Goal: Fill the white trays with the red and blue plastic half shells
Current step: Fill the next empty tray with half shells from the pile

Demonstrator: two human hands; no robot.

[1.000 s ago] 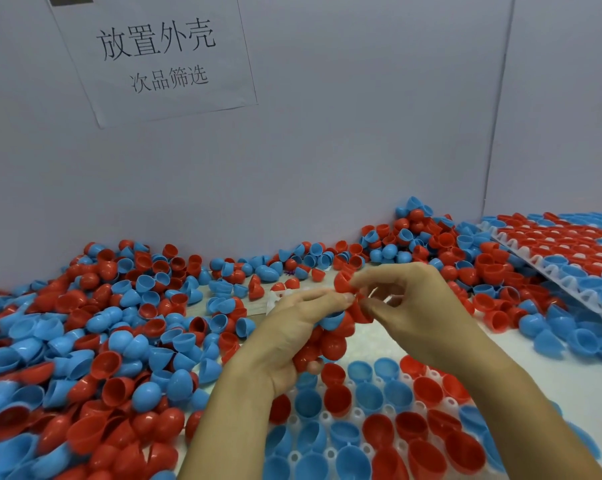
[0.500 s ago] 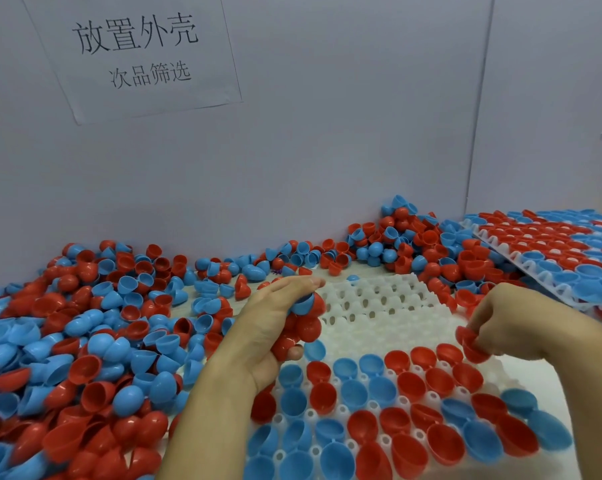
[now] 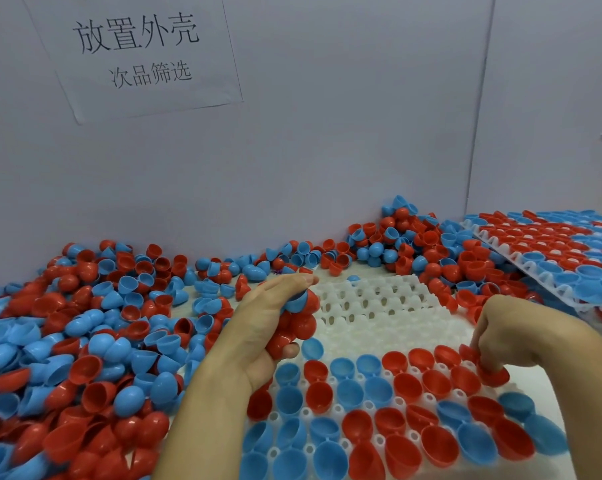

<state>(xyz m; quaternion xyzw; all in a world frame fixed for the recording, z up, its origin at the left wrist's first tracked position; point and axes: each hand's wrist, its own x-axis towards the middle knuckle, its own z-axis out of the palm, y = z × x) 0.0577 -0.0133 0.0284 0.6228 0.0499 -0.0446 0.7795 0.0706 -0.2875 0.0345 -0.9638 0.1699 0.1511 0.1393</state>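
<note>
A: Which step is this?

B: Seating, I judge; the right hand [image 3: 510,336] pinches a red shell [image 3: 493,374] down at the right edge of the tray [image 3: 379,306], in its part-filled row; the left hand [image 3: 275,327] is curled round a clutch of shells [image 3: 301,320] above the tray.

A: And next?

B: Probably another shell from the clutch; the far cells are bare.

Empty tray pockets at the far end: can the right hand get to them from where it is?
Probably yes. The right hand grips a red half shell at the filled rows' right end; the empty pockets lie open just beyond, and the left hand stays left.
</note>
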